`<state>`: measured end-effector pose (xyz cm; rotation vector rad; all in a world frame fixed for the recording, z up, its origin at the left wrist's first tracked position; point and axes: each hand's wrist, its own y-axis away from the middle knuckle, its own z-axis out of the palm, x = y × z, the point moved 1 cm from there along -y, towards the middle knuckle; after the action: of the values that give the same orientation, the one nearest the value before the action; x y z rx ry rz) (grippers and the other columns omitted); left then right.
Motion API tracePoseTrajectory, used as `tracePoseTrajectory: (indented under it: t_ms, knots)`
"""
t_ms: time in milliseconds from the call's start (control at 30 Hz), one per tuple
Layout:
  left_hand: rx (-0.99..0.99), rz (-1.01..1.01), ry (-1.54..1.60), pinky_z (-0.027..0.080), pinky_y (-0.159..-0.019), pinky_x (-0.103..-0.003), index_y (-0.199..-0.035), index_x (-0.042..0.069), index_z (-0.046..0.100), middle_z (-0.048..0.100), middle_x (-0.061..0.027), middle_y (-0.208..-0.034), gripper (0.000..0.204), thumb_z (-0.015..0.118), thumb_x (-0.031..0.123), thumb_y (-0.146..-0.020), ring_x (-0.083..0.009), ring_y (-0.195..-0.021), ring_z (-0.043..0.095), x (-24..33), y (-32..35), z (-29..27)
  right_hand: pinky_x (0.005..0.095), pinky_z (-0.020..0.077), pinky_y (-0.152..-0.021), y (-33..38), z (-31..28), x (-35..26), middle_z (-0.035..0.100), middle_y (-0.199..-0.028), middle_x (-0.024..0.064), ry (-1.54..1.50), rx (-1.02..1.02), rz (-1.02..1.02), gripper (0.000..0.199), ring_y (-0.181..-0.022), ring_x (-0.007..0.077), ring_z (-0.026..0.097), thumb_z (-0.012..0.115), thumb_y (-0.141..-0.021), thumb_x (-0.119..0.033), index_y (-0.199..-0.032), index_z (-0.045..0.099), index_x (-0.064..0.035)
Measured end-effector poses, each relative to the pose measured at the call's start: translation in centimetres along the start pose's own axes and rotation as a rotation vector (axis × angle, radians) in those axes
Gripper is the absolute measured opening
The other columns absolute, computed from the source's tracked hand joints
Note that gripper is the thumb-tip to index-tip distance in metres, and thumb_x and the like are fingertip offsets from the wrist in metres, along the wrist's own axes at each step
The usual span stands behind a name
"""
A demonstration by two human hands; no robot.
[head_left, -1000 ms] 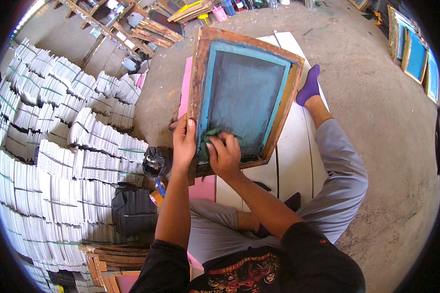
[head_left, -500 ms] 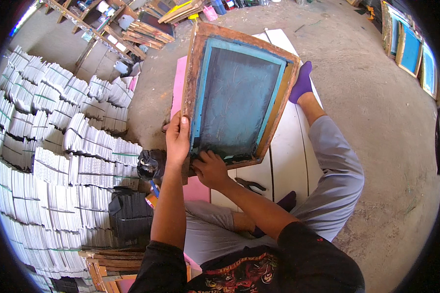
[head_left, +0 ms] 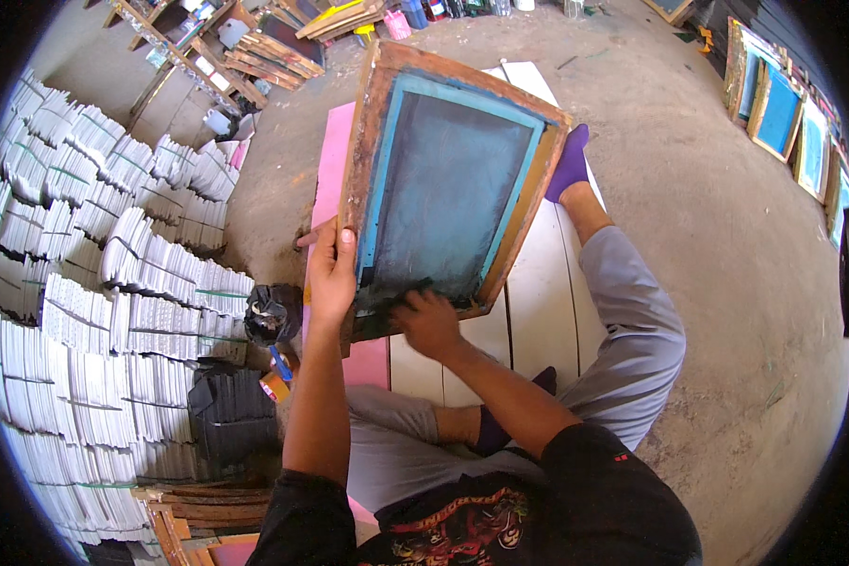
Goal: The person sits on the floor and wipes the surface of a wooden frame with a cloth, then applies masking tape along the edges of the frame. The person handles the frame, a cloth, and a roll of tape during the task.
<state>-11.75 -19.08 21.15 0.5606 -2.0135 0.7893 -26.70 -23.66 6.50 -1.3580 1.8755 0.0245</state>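
A wooden-framed silkscreen (head_left: 467, 179) with dark blue-grey mesh and a lighter blue border stands tilted in front of me. My left hand (head_left: 332, 278) is closed around its left side, thumb on the near face. My right hand (head_left: 431, 324) is at the mesh's lower part, against a dark smeared patch. Its fingers are blurred by motion; whether they hold anything is hidden. Beneath the screen are white boards (head_left: 528, 325) and a pink board (head_left: 330, 160). My legs in grey trousers (head_left: 632, 311) are around the boards, with a purple sock (head_left: 568, 162) beside the screen's right edge.
Tied stacks of white paper (head_left: 85, 377) fill the left side. A black plastic bag (head_left: 272, 313) and a roll of tape (head_left: 274, 387) are near my left forearm. More framed screens (head_left: 776, 111) lean at the far right. Wooden frames (head_left: 274, 58) and bottles stand at the back.
My right hand has shifted right across the mesh's lower part. The view has moved slightly, so the surroundings sit further left. The pliers seen earlier are now hidden by my right hand and forearm.
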Motion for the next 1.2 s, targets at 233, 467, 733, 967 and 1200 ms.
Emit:
tracePoseTrajectory:
  t_ms: [233, 467, 733, 967, 1200]
  knots:
    - [0.016, 0.113, 0.051, 0.043, -0.090, -0.027, -0.128, 0.001, 0.061, 0.063, -0.0004, -0.107, 0.039, 0.052, 0.033, -0.107, -0.0100, -0.099, 0.052, 1.7, 0.7, 1.2, 0.0495, 0.0512, -0.083, 4.5, -2.6, 9.7, 0.063, -0.111, 0.0141, 0.420, -0.070, 0.174, 0.023, -0.101, 0.0348, 0.061, 0.068, -0.080, -0.019, -0.101, 0.074, -0.0124]
    - [0.002, 0.062, 0.075, 0.043, -0.095, -0.029, -0.131, 0.001, 0.060, 0.064, -0.0023, -0.111, 0.039, 0.053, 0.031, -0.107, -0.0114, -0.104, 0.054, 1.8, 0.0, 1.3, 0.0427, 0.0507, -0.077, 1.8, -2.0, 0.6, 0.061, -0.101, 0.0077, 0.097, 0.220, -0.166, 0.016, -0.090, 0.0302, 0.058, 0.070, -0.080, -0.014, -0.095, 0.073, -0.0127]
    - [-0.020, 0.057, 0.098, 0.043, -0.093, -0.027, -0.128, 0.000, 0.060, 0.064, -0.0018, -0.107, 0.038, 0.053, 0.031, -0.106, -0.0112, -0.101, 0.053, 1.7, 0.3, 2.0, 0.0492, 0.0535, -0.079, 6.5, -4.6, 9.9, 0.062, -0.111, 0.0204, 0.487, -0.117, 0.448, 0.017, -0.102, 0.0399, 0.064, 0.060, -0.088, -0.011, -0.102, 0.067, -0.0035]
    - [0.034, 0.078, 0.060, 0.043, -0.090, -0.027, -0.128, 0.001, 0.061, 0.063, -0.0016, -0.105, 0.040, 0.054, 0.033, -0.106, -0.0109, -0.099, 0.052, 1.8, 0.6, 1.1, 0.0501, 0.0567, -0.079, 2.5, -5.0, 6.2, 0.062, -0.118, 0.0237, -0.383, -0.072, 0.588, 0.023, -0.094, 0.0408, 0.067, 0.060, -0.091, -0.015, -0.111, 0.065, -0.0027]
    - [0.013, 0.103, 0.059, 0.043, -0.091, -0.027, -0.127, 0.000, 0.060, 0.062, -0.0011, -0.104, 0.038, 0.054, 0.032, -0.106, -0.0109, -0.099, 0.052, 2.5, 0.7, 1.6, 0.0499, 0.0588, -0.078, 3.8, -2.5, 0.8, 0.064, -0.116, 0.0214, -0.018, -0.172, 0.286, 0.027, -0.096, 0.0385, 0.069, 0.063, -0.085, -0.016, -0.108, 0.069, -0.0041]
